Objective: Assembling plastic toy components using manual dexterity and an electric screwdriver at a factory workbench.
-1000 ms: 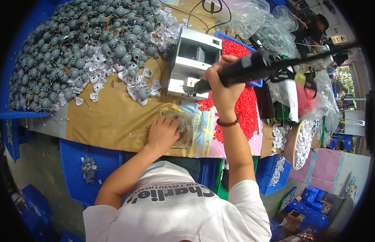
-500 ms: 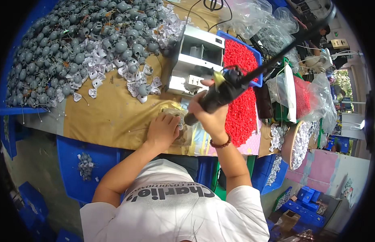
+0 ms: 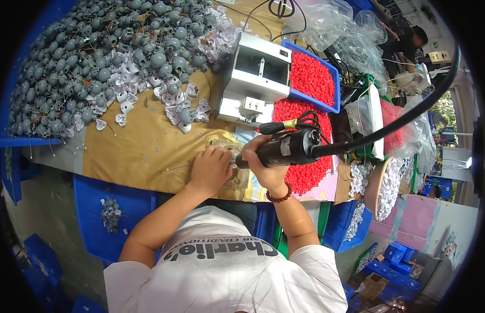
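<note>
My right hand (image 3: 264, 168) grips a black power screwdriver (image 3: 288, 148) lying nearly level, its tip pointing left toward my left hand. A thick black cable (image 3: 409, 113) runs from its rear up to the right. My left hand (image 3: 211, 168) rests on the brown paper-covered bench (image 3: 143, 151), fingers curled over a small part that I cannot make out, beside a clear plastic sheet (image 3: 234, 177). The screwdriver tip meets my left fingertips.
A large heap of grey round parts (image 3: 86, 57) fills the back left. A white box-shaped machine (image 3: 253, 78) stands behind my hands. Red pellets fill a blue tray (image 3: 310, 78) and spread at right (image 3: 305, 172). Clear bags (image 3: 347, 31) and blue crates (image 3: 104, 208) surround the bench.
My right hand has swung the screwdriver down from a raised position to the spot at my left fingertips. My left hand has stayed in place on the bench.
</note>
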The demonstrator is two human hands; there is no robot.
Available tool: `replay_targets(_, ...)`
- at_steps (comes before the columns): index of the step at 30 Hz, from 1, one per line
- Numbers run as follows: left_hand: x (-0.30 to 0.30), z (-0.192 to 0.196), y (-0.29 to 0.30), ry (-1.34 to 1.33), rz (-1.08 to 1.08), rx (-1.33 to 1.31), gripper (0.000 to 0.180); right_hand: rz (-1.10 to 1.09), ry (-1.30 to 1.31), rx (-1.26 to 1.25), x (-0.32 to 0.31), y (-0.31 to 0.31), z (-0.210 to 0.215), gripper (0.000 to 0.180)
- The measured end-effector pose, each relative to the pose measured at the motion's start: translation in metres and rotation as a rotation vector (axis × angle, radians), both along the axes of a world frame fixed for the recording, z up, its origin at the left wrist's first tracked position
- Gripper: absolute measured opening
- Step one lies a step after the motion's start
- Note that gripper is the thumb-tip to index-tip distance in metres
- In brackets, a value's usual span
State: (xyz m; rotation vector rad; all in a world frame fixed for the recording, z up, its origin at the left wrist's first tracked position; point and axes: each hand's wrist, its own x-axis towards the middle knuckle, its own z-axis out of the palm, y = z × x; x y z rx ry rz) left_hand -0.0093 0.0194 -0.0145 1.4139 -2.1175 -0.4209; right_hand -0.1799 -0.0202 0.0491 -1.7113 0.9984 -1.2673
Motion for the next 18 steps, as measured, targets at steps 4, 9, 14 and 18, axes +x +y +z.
replay_targets(4,0.000,-0.004,0.000,0.039,0.001,-0.011,0.039,0.007,-0.125,0.105,0.007,0.007,0.008,0.054)
replay_targets(9,0.004,0.000,-0.003,0.074,-0.025,0.015,0.040,0.125,0.123,0.038,-0.004,0.019,-0.005,0.047)
replay_targets(14,0.005,0.002,-0.003,0.109,-0.035,0.041,0.040,0.108,0.290,-0.059,-0.007,0.029,-0.015,0.040)
replay_targets(18,0.004,0.006,-0.003,0.103,-0.030,0.063,0.039,0.093,0.128,-0.016,0.001,0.031,-0.018,0.037)
